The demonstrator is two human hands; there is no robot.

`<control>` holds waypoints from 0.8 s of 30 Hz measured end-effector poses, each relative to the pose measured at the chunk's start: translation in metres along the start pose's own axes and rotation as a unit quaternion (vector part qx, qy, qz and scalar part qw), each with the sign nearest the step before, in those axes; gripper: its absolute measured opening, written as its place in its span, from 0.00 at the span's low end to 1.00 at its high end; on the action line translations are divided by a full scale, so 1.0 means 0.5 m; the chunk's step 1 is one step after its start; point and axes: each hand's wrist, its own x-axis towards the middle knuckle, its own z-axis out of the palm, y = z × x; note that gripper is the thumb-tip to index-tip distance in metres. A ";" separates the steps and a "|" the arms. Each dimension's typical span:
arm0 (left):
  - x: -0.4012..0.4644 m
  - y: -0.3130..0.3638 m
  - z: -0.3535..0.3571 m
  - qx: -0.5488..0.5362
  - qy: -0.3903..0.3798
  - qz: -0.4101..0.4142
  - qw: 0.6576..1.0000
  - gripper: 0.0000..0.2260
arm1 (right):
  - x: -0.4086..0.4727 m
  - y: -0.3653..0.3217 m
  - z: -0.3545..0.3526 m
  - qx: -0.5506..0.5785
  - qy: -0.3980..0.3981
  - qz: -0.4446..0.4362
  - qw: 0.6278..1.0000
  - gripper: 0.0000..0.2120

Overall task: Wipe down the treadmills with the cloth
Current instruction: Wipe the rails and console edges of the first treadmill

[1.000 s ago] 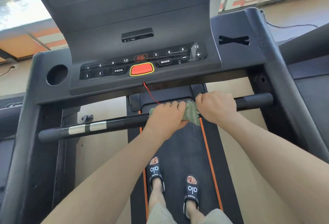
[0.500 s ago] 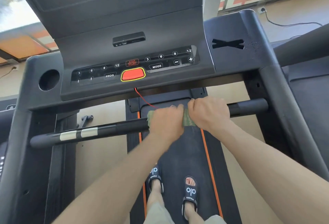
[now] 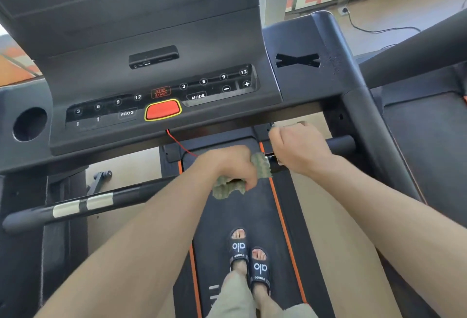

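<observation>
A black treadmill fills the view, and its crossbar handle (image 3: 141,187) runs from lower left to upper right. My left hand (image 3: 231,166) is closed around the bar's middle with a green cloth (image 3: 227,189) wrapped under it. Parts of the cloth stick out below my fingers and to the right of them. Further right, my right hand (image 3: 299,148) is clenched on the bare bar, a small gap away from the cloth. A short bar end (image 3: 341,143) shows beyond it.
The console (image 3: 161,85) with its red button (image 3: 163,110) overhangs the bar, and a red cord (image 3: 180,143) dangles from it. White tape bands (image 3: 83,204) wrap the bar's left part. My sandalled feet (image 3: 249,259) stand on the belt (image 3: 242,214). Another treadmill (image 3: 424,125) stands at right.
My right hand has slid right along the bar, away from my left hand. The cloth now hangs lower under my left hand. The view has moved closer to the console.
</observation>
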 end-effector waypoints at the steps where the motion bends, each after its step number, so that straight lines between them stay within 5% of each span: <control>1: 0.003 0.013 0.016 0.034 0.054 0.016 0.998 0.09 | -0.011 0.035 0.005 -0.028 0.002 0.019 0.999 0.07; 5: 0.016 0.114 0.090 0.173 0.312 0.081 0.931 0.12 | -0.053 0.087 0.018 -0.057 -0.084 0.103 0.989 0.08; 9: 0.046 0.171 0.119 0.238 0.411 0.109 0.873 0.18 | -0.039 0.088 0.015 0.053 -0.032 0.176 0.982 0.15; 13: 0.032 0.100 0.083 0.244 0.306 0.134 0.910 0.10 | -0.043 0.101 0.020 0.057 -0.025 0.186 0.981 0.14; 19: -0.039 -0.059 0.051 0.189 0.200 0.020 0.961 0.07 | -0.042 0.095 0.017 0.142 -0.043 0.193 0.970 0.13; 22: -0.004 0.038 0.064 0.199 0.249 0.026 0.947 0.06 | -0.053 0.120 0.007 0.371 0.007 0.218 0.903 0.19; 24: 0.035 0.138 0.079 0.198 0.293 0.043 0.934 0.06 | -0.079 0.139 -0.017 0.464 0.116 0.196 0.856 0.19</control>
